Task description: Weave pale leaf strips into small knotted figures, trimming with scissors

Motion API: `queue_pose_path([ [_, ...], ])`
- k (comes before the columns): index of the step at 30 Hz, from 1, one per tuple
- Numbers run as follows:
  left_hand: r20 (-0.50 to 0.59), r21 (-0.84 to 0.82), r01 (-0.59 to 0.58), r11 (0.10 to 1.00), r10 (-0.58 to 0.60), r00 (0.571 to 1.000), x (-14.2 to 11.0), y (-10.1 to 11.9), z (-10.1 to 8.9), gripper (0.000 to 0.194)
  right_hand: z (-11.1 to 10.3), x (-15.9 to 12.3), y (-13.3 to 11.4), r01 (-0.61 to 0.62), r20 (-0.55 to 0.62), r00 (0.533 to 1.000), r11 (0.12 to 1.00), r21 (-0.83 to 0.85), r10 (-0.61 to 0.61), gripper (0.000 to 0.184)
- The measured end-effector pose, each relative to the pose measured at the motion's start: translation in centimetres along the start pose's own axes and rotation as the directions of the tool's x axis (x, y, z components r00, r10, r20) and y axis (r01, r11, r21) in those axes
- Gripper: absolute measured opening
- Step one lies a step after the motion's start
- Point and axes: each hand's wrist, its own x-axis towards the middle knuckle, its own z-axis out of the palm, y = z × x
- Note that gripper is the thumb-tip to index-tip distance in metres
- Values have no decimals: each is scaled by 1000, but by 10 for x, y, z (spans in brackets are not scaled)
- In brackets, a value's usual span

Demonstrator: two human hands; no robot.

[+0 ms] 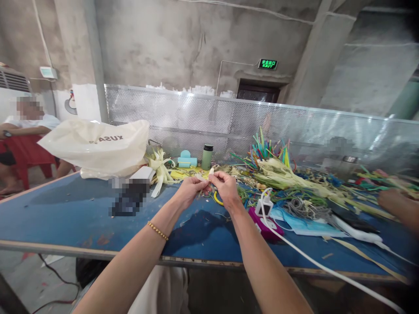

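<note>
— One seated person [49, 124] at the far left, by a red chair [31, 152]; then the blue table [59, 213] begins, with a big cream bag [101, 148] on its far left part.

— And right of the bag?

— Some dark object [131, 200], too blurred to name; a white box [143, 174] lies just beyond it, and a bundle of pale strips [162, 168] sits to the right of that.

— Where are the hands at work?

— Mid-table; the left hand [190, 190], with a beaded bracelet [157, 231] at its wrist, has thumb and fingers drawn together on a small pale piece [212, 171]; farther off stand a turquoise holder [187, 161] and a green flask [207, 158], close to the perforated screen [163, 113].

— The right hand [225, 185]?

— Pinching that same piece, its tip sticking up above the thumb; the rest is hidden by fingers, so I cannot tell its full shape.

— Farther right?

— Near, a purple socket block [263, 226] with a white charger [263, 206]; far, coloured stems [262, 148] and long pale leaves [284, 174]; then grey cord [299, 208], a blue mask [307, 226] and a black phone [355, 218]; at the right edge, a co-worker's hand [394, 203], blurred; its fingers I cannot tell.
</note>
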Motion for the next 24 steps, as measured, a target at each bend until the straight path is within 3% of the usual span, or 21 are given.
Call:
queue_pose_path([
  [8,-74,58,-74,996,79,994,3,-2,-2,26,-2,3,3,19,-29,999,989,-145,-23,37],
  [12,-86,80,-95,992,102,991,3,-1,-1,24,-2,2,2,71,-12,997,975,-210,-75,31],
  [24,-56,91,-69,993,74,996,3,-3,-2,29,1,1,5,90,69,994,988,-121,-82,18],
])
